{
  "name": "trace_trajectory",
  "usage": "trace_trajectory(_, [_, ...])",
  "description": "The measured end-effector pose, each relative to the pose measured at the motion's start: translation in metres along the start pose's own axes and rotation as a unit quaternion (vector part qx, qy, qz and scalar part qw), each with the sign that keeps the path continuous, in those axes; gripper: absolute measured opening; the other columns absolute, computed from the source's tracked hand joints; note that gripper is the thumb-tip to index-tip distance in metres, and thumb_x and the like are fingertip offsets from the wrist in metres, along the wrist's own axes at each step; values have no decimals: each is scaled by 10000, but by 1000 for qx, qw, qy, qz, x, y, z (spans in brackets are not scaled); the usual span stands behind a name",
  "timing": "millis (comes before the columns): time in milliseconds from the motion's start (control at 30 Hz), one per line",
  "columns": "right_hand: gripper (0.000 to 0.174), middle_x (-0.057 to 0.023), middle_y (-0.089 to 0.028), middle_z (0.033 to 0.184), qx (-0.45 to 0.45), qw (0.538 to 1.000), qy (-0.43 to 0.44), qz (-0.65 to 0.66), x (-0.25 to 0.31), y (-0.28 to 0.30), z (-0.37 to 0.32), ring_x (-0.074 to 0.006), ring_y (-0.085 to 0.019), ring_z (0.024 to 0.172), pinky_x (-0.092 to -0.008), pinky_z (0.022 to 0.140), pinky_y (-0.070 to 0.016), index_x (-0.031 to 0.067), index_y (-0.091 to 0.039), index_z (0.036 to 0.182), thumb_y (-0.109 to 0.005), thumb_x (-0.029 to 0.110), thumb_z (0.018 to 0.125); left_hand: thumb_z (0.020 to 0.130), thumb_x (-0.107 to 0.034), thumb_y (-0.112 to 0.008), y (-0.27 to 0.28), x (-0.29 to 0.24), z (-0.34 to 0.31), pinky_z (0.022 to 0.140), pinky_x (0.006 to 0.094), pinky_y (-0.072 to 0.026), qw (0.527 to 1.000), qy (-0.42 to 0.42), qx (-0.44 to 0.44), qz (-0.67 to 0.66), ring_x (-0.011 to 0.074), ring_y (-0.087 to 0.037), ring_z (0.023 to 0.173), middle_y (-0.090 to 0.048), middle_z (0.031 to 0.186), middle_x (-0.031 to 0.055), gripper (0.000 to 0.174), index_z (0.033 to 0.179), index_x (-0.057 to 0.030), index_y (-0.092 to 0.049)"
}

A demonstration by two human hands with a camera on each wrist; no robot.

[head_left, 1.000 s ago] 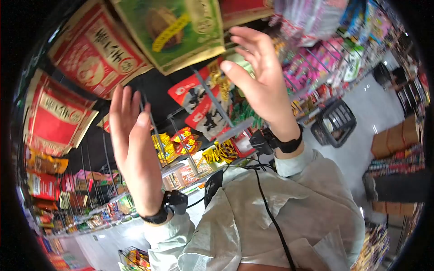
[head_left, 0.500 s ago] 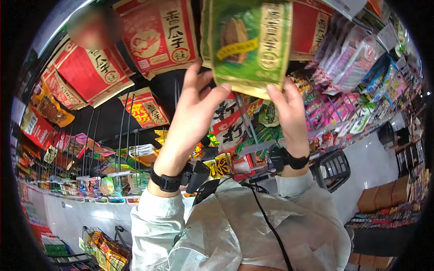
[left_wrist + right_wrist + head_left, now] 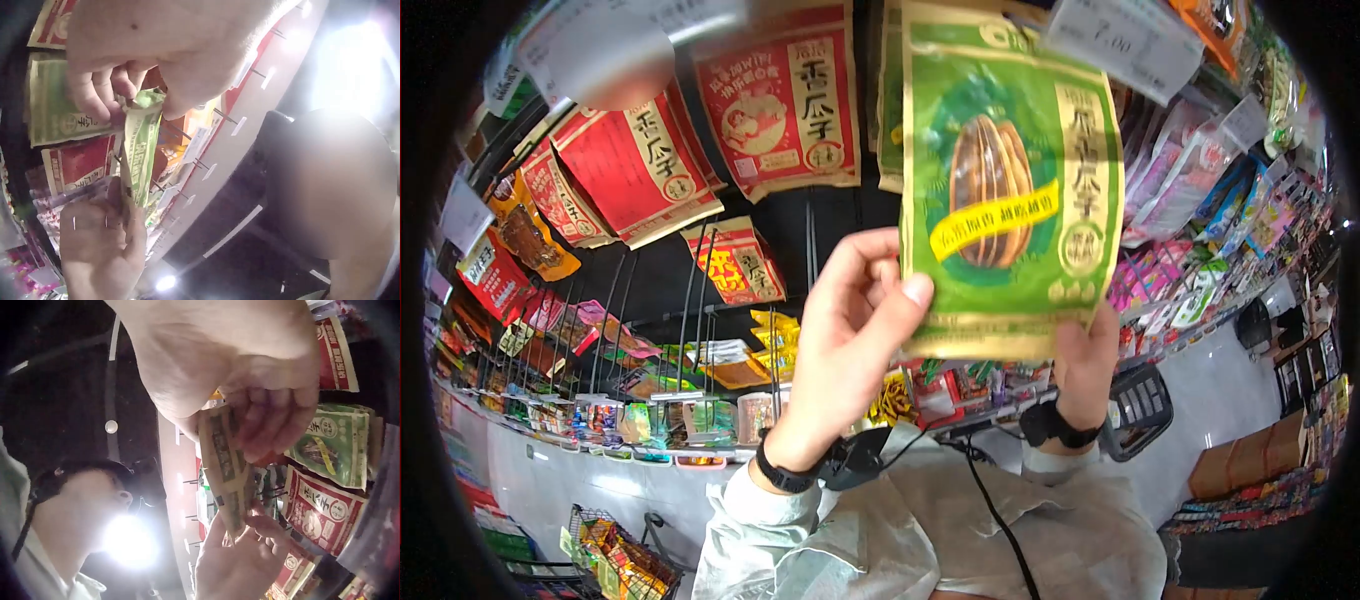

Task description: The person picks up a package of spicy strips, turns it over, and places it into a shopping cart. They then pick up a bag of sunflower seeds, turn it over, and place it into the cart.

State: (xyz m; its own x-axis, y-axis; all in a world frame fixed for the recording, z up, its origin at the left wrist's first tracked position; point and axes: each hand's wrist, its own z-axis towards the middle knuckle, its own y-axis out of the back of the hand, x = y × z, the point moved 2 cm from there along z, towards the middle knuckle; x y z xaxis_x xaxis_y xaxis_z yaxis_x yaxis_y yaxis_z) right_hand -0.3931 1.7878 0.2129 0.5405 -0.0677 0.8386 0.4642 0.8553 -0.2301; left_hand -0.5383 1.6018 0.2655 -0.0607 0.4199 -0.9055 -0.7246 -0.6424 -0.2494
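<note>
Both hands hold a green bag of sunflower seeds (image 3: 1005, 190) with a yellow slanted band and a picture of seeds. My left hand (image 3: 845, 335) pinches its lower left edge, thumb on the front and fingers curled behind. At the lower right corner, my right hand (image 3: 1088, 365) grips with the thumb in front; its fingers are mostly hidden by the bag. The left wrist view shows the bag (image 3: 142, 153) edge-on between the two hands. Behind it, another green bag (image 3: 69, 103) hangs among red ones, as the right wrist view also shows.
Red seed bags (image 3: 785, 110) hang to the left on metal hooks, with a smaller red bag (image 3: 738, 265) lower down. A price tag (image 3: 1125, 45) overlaps the held bag's top. A dark basket (image 3: 1140, 410) and a loaded cart (image 3: 620, 560) stand on the floor.
My hands were open and apart, then reached the green bag's lower corners. Now they grip it, and it appears larger and nearer, apart from the green one behind.
</note>
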Motion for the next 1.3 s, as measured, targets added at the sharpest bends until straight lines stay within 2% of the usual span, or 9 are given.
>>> trace_trajectory(133, [517,-82,-696,1159,1,1000,4,0,10,1,-12,-151,-646,1025,-290,906,-501,-52,-594,1252,-762,295,908,1006,-48,-601,-10,-7,-11,1000,286,-464,996,-25,50,-75,112,-585,1117,-605,1200,77,315,1272,8,-443])
trace_trajectory(267, [549,-83,-696,1166,1,1000,25,-9,6,13,-26,-151,-650,1022,-297,884,-514,-53,-594,1250,-792,307,885,985,-17,-600,-14,-10,-24,1005,299,-462,993,-36,70,-88,134,-578,1139,-590,1213,105,320,1244,6,-413])
trace_trajectory(467, [696,-139,-641,1280,26,990,67,118,5,12,-37,-207,-638,1127,-333,939,-517,-57,-508,1363,-837,216,814,946,-28,-647,-26,-18,-42,935,301,-464,992,-59,76,-77,124,-577,1084,-590,1171,113,378,1225,-3,-394])
trace_trajectory(633, [915,-155,-536,1413,75,991,-29,105,-17,38,-53,-230,-590,1227,-357,993,-503,-22,-301,1512,-808,10,750,905,-49,-689,-34,-12,-53,912,317,-434,995,-70,50,-40,133,-549,1019,-576,1106,84,427,1228,-1,-413])
trace_trajectory(867, [646,-127,-644,1266,81,986,-108,99,-35,25,-59,-191,-646,1106,-323,938,-519,-53,-514,1349,-789,9,768,899,-38,-670,-15,24,-75,958,324,-432,999,19,-43,-22,158,-575,1091,-603,1177,99,427,1260,11,-448])
trace_trajectory(900, [504,-118,-703,1165,52,988,-108,96,-30,14,-54,-185,-682,1023,-315,891,-534,-57,-610,1237,-784,10,768,896,1,-651,-10,27,-82,981,330,-436,998,31,-48,-28,160,-581,1116,-613,1206,97,435,1286,22,-458])
trace_trajectory(1033, [294,-117,-750,1075,91,980,-177,-1,-40,9,-74,-179,-710,948,-311,849,-544,-43,-709,1066,-777,14,786,902,67,-624,12,39,-112,1029,348,-446,995,80,-61,10,167,-588,1175,-621,1244,88,427,1306,25,-492])
trace_trajectory(1167, [315,-114,-745,1102,123,961,-246,-25,-53,-6,-105,-175,-704,979,-312,868,-539,-44,-702,1108,-763,7,803,920,65,-632,39,44,-151,1060,349,-447,988,117,-73,73,161,-593,1210,-625,1262,71,426,1327,12,-516])
trace_trajectory(1300, [336,-107,-723,1147,194,947,-246,-67,-61,-45,-123,-166,-683,1019,-308,911,-523,-41,-676,1157,-735,-17,827,974,12,-593,72,41,-193,1064,331,-440,981,145,-113,60,153,-575,1224,-616,1291,69,428,1390,20,-495])
